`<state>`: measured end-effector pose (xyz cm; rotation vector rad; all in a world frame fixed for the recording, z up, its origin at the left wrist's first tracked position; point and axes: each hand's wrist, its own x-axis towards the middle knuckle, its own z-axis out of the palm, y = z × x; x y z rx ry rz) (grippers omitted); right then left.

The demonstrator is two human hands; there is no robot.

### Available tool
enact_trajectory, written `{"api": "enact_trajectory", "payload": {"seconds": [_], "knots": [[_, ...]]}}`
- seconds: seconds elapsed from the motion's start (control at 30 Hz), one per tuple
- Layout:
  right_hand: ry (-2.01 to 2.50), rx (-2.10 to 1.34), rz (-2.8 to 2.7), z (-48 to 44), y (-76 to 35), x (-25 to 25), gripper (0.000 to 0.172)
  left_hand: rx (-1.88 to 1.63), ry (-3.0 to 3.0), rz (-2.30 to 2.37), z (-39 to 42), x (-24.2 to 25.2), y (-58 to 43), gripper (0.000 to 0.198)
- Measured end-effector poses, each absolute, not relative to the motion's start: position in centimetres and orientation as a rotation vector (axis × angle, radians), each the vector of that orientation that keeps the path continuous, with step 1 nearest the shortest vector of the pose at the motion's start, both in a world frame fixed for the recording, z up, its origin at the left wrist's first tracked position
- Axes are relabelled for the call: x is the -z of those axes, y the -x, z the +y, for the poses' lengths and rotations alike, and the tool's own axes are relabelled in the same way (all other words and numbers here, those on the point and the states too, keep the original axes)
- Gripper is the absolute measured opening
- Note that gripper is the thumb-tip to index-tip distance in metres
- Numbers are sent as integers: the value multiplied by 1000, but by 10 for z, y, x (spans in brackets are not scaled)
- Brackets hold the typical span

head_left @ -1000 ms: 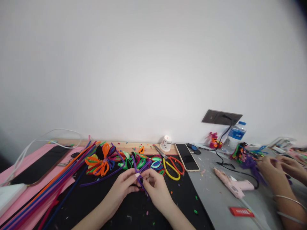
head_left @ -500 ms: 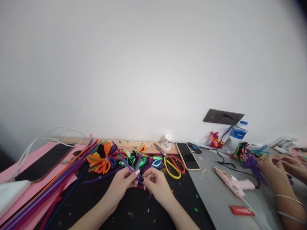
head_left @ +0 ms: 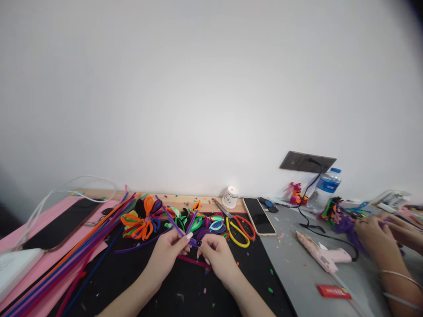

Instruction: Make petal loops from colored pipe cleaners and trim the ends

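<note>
Between thumb and fingers, my left hand (head_left: pixel 172 252) pinches purple pipe cleaners (head_left: pixel 177 226), whose ends stick up above the hand. Close beside it, my right hand (head_left: pixel 214 255) pinches the right-hand part of the same purple piece. A magenta pipe cleaner (head_left: pixel 194 261) passes just below the fingers; whether it is held I cannot tell. Behind my hands lie looped pipe-cleaner flowers, an orange one (head_left: pixel 144 223) to the left and a green one (head_left: pixel 185 222) in the middle. Scissors (head_left: pixel 240 230) with red and yellow handles lie to the right on the black mat (head_left: pixel 251 281).
Long pipe cleaners (head_left: pixel 71 259) and a dark phone (head_left: pixel 62 223) are on the left. To the right are a white paper cup (head_left: pixel 230 197), another phone (head_left: pixel 259 215), a pink glue gun (head_left: pixel 325 255) and a water bottle (head_left: pixel 327 187). Another person's hands (head_left: pixel 373 237) work at far right.
My right hand has shifted slightly right, so the gap between my hands is a little wider. More of the magenta pipe cleaner shows below them.
</note>
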<state>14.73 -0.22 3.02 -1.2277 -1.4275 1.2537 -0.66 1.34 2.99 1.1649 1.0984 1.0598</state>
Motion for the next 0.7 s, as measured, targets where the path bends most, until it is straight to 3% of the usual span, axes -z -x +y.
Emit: {"api": "enact_trajectory", "payload": {"seconds": [0.43,0.7], "knots": [[1172,-1271,-1433,-3,-149,-25,22,-1054,-1135,1042,13,-29,9,31],[1139,-1318,-1146,-1,-140,-28,21,-1090,-1049,995,13,-24,6,25]]}}
